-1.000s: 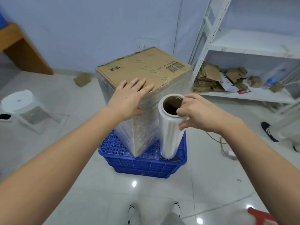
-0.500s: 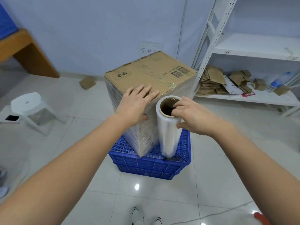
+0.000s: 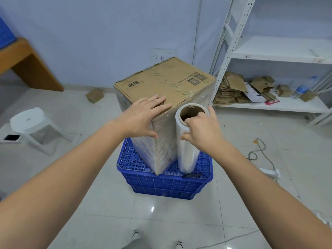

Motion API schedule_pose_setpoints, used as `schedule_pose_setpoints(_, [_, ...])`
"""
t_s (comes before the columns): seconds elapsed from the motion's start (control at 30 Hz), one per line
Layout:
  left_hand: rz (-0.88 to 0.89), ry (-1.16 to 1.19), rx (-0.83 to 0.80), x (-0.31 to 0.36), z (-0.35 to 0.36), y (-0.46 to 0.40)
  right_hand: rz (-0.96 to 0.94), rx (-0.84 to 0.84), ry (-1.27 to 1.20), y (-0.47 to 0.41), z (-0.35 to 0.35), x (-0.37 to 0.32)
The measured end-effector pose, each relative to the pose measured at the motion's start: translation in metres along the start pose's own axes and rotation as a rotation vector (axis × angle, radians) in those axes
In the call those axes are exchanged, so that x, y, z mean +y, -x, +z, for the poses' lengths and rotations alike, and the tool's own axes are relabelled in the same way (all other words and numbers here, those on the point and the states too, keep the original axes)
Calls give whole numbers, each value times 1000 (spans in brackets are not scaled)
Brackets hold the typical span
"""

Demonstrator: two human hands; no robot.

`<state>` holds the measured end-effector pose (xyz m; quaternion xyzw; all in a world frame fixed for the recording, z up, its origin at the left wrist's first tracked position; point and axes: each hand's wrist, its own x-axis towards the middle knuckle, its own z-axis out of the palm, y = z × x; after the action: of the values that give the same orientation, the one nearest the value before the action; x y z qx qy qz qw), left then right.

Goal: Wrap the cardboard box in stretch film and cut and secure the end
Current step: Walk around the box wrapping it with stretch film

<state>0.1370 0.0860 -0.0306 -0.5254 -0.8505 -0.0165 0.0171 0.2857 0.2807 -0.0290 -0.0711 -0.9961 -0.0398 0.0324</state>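
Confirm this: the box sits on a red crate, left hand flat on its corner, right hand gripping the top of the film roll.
Wrong on one point: the crate is blue, not red, as the head view shows. The rest stands: the box sits on it, the left hand lies flat on its corner, and the right hand grips the top of the film roll.

one cardboard box (image 3: 165,81) under the left hand (image 3: 142,119). one film roll (image 3: 187,141) in the right hand (image 3: 203,130). one blue crate (image 3: 167,184) below both hands. one white stool (image 3: 30,121) left of the left hand. one shelf unit (image 3: 280,56) right of the right hand.
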Motion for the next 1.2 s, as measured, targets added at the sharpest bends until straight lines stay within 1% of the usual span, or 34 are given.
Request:
schedule_pose_setpoints(0.1, [74,-51,-14,-21,0,2,15,-34,14,-3,-9,7])
schedule_pose_setpoints(0.2, [141,-87,18,-44,-1,-3,37,-62,-3,-8,-25,3])
schedule_pose_setpoints(0.3, [192,-88,37,-68,-8,-9,62,-56,-10,-16,-40,-17])
schedule_pose_setpoints(0.4, [229,-89,45,-84,-11,-12,78,-80,37,-15,-49,-46])
schedule_pose_setpoints(0.57, [284,-91,88,-88,-9,-9,113,-163,51,-2,-47,-92])
schedule_pose_setpoints(0.73, [344,-107,126,-84,-2,-3,71,-171,-34,9,-42,-114])
schedule_pose_setpoints(0.87, [327,-86,167,-90,6,3,23,-115,-70,12,-36,-123])
schedule_pose_setpoints(0.93, [318,-86,176,-90,10,8,40,-101,-50,15,-35,-129])
schedule_pose_setpoints(1.03, [302,-71,182,-84,15,12,97,1,5,18,-26,-149])
schedule_pose_setpoints(1.13, [289,-57,165,-79,14,13,213,95,11,17,-18,-166])
schedule_pose_setpoints(1.2, [279,-41,155,-79,13,13,264,88,39,9,-16,-173])
